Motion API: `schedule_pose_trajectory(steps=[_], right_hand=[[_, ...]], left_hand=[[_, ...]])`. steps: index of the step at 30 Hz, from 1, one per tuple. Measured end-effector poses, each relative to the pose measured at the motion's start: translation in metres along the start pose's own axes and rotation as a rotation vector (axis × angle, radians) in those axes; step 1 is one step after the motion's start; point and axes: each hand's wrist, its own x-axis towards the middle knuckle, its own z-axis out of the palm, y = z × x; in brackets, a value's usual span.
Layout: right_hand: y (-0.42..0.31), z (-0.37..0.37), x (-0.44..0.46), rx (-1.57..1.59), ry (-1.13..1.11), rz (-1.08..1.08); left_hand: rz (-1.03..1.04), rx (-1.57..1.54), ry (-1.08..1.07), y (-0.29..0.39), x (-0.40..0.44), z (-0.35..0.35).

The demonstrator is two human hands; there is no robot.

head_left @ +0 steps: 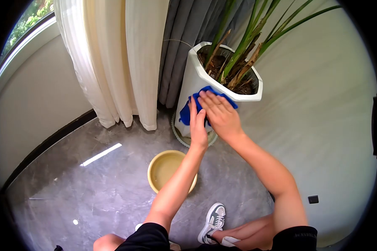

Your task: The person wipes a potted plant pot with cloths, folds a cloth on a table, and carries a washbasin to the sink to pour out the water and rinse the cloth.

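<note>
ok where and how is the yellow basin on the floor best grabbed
Probably by the rim of the yellow basin, from above on the person's left: the round wall stands upright with its top open, offering an edge to pinch, and that side looks unobstructed, whereas the left forearm crosses above the other side.

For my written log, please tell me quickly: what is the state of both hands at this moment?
Left hand: open, resting against the blue cloth.
Right hand: open, laid flat on the cloth, against the white planter.
</note>
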Motion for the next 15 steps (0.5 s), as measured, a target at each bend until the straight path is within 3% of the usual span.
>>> schedule_pose_trajectory(steps=[2,6,7,9,10,11,13,15], right_hand=[[0.006,-0.015,0.002,0.071,0.122,0.148],[0.018,-0.035,-0.004,0.216,0.358,0.523],[0.012,-0.032,-0.011,0.216,0.368,0.526],[-0.015,-0.033,-0.033,0.721,0.615,0.932],[-0.027,-0.039,-0.041,0.905,0.690,1.019],[-0.041,-0.046,-0.047,1.042,0.724,1.114],[-0.067,-0.039,-0.063,1.188,0.704,1.147],[-0.105,-0.041,-0.056,1.604,0.758,1.320]], left_hand=[[0.000,-0.226,-0.128,0.035,-0.004,0.010],[0.052,-0.110,-0.360,0.066,0.002,0.027],[0.038,-0.029,-0.476,0.082,0.000,0.035],[-0.120,0.025,-0.591,0.100,-0.015,0.047],[-0.086,0.044,-0.659,0.098,-0.019,0.044],[-0.047,0.251,-0.694,0.098,-0.021,0.035],[-0.068,0.398,-0.780,0.116,-0.024,0.014],[-0.280,0.463,-0.837,0.122,-0.015,-0.012]])
